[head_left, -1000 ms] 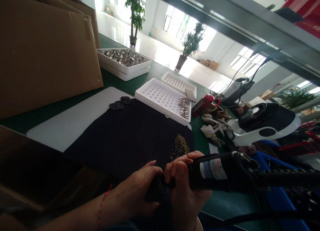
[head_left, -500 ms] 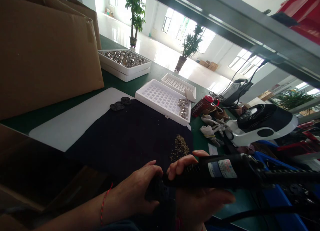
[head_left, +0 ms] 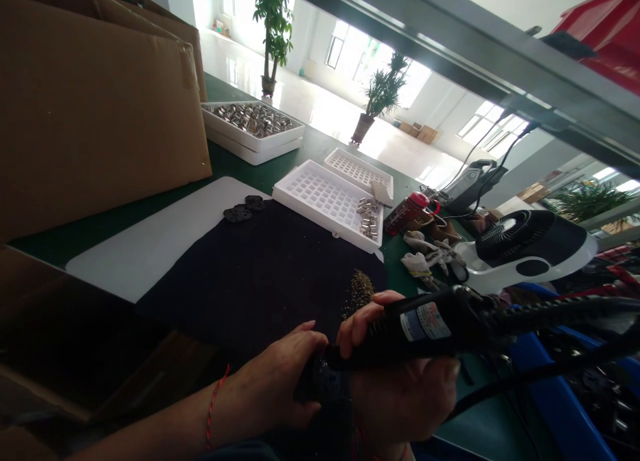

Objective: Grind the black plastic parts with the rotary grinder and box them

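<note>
Far left there's a big cardboard box (head_left: 100,121) walling off that side of the green table (head_left: 240,164), then a tray of metal bits (head_left: 250,144), two dark parts (head_left: 237,212) where the white mat (head_left: 165,241) meets the dark cloth (head_left: 260,268), and a gridded tray (head_left: 320,194) across the back. Past those: a gold pile of tiny bits (head_left: 361,289) just beyond the hands, a red bottle (head_left: 407,211), gloves (head_left: 425,251), a fan (head_left: 530,241), and a blue bin (head_left: 540,388) low right behind the cord (head_left: 525,374). The near table edge slants down from the left; most flat room is the cloth between hands and gridded tray. Left hand (head_left: 285,364) is clamped on a dark block (head_left: 327,381), lower middle, too shadowed to tell its long axis. Right hand (head_left: 395,381) is wrapped around a black power tool (head_left: 425,328), lying nearly sideways, nose left at the block, tail right and slightly up. Can't tell if they touch.
</note>
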The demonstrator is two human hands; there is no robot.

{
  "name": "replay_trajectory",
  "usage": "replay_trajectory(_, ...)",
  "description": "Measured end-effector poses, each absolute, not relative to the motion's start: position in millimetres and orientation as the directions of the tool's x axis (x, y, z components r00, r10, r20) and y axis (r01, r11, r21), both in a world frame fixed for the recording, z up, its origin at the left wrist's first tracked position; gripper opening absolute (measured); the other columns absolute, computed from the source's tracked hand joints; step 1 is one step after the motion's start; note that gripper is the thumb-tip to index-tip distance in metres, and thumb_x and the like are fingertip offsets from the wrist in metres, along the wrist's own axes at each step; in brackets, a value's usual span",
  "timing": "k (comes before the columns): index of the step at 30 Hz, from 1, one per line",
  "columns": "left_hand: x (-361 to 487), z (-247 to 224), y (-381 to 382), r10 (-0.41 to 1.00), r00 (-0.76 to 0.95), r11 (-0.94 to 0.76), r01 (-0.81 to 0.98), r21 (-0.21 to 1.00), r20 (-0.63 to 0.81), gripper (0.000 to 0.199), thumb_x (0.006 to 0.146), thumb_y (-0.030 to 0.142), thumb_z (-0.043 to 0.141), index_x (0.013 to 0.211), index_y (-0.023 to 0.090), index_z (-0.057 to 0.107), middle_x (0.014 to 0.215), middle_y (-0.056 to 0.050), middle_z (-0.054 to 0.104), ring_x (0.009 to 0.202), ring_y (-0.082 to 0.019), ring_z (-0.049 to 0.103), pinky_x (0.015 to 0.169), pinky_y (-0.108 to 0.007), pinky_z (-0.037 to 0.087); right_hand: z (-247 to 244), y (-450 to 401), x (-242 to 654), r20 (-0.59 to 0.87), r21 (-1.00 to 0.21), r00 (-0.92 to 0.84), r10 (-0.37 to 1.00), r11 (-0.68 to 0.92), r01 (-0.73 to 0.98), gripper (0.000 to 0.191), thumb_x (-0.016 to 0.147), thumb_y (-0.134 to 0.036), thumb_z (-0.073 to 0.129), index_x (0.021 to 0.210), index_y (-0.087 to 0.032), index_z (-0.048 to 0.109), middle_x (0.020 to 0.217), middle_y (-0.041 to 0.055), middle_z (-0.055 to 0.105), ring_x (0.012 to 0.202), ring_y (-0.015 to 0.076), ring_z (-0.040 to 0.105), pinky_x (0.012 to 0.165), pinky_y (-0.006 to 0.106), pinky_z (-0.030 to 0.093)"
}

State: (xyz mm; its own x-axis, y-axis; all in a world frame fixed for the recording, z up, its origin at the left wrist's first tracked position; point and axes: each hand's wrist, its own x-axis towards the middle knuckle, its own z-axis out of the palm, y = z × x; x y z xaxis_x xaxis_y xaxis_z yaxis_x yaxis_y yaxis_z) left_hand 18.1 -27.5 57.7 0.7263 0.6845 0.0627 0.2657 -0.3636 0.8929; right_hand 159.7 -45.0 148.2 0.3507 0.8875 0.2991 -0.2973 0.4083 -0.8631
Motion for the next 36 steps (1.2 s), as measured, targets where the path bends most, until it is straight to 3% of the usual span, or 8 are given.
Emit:
replay_trajectory(7,19.9,57.7,-28.2,0.679,0.731,-0.374,0.266,0.888,0.067,0.073,0.07,0.012,0.084,0.133,0.024,0.049,0.136,-0.008,0.072,0.132,-0.032,0.071,0.139,-0.055,0.029,148.6,-44.7,159.8,0.308,-0.88,0.313,0.899,0.394,-0.265,0.064,0.086,-0.086,0.061,0.1,-0.024,0.071,0.063,-0.0015,0.062,0.048,0.0148,0.052,0.048,0.028,0.048)
replay_trajectory(13,19.3,58.2,-28.5,0.684,0.726,-0.372,0.26,0.891,0.074,0.073,0.071,0.013,0.086,0.132,0.026,0.049,0.139,-0.007,0.071,0.137,-0.032,0.068,0.139,-0.055,0.03,146.9,-45.4,157.9,0.28,-0.859,0.324,0.904,0.387,-0.337,0.072,0.08,-0.093,0.063,0.103,-0.026,0.074,0.063,-0.0023,0.064,0.048,0.0134,0.052,0.048,0.027,0.048)
replay_trajectory(19,19.5,58.8,-27.7,0.684,0.726,-0.374,0.259,0.89,0.076,0.069,0.071,0.013,0.083,0.131,0.025,0.05,0.134,-0.007,0.073,0.131,-0.031,0.071,0.139,-0.054,0.029,144.8,-43.7,161.2,0.301,-0.863,0.294,0.907,0.39,-0.32,0.07,0.082,-0.092,0.061,0.102,-0.026,0.073,0.062,-0.0028,0.064,0.046,0.0136,0.052,0.046,0.027,0.046)
replay_trajectory(23,18.6,58.7,-27.7,0.679,0.73,-0.376,0.265,0.888,0.07,0.068,0.07,0.014,0.08,0.13,0.024,0.05,0.13,-0.006,0.073,0.128,-0.031,0.072,0.139,-0.053,0.03,145.2,-43.4,159.9,0.279,-0.864,0.324,0.904,0.384,-0.326,0.074,0.075,-0.096,0.065,0.097,-0.026,0.071,0.061,-0.0039,0.063,0.044,0.0139,0.051,0.045,0.027,0.045)
replay_trajectory(30,17.5,49.9,-29.6,0.698,0.71,-0.363,0.242,0.9,0.09,0.068,0.069,0.015,0.08,0.128,0.026,0.05,0.127,-0.004,0.071,0.133,-0.031,0.069,0.137,-0.053,0.032,149.9,-44.9,176.5,0.25,-0.873,0.542,0.803,0.429,-0.234,0.083,0.073,-0.105,0.054,0.089,-0.024,0.064,0.056,-0.0066,0.054,0.039,0.0136,0.047,0.041,0.029,0.044)
replay_trajectory(33,19.3,46.8,-30.0,0.7,0.701,-0.386,0.21,0.898,0.138,0.064,0.07,0.016,0.077,0.126,0.027,0.049,0.119,-0.001,0.07,0.122,-0.027,0.073,0.137,-0.052,0.031,147.4,-47.0,194.1,0.186,-0.877,0.669,0.72,0.429,-0.217,0.086,0.072,-0.108,0.046,0.09,-0.026,0.063,0.056,-0.0071,0.051,0.041,0.0133,0.045,0.042,0.03,0.044)
replay_trajectory(36,20.6,46.6,-30.7,0.701,0.692,-0.401,0.183,0.898,0.172,0.06,0.071,0.018,0.074,0.125,0.028,0.048,0.114,0.002,0.07,0.112,-0.024,0.075,0.137,-0.051,0.031,144.2,-49.6,207.7,0.1,-0.874,0.741,0.664,0.414,-0.253,0.083,0.069,-0.107,0.053,0.089,-0.027,0.063,0.059,-0.0066,0.047,0.044,0.0125,0.042,0.044,0.03,0.044)
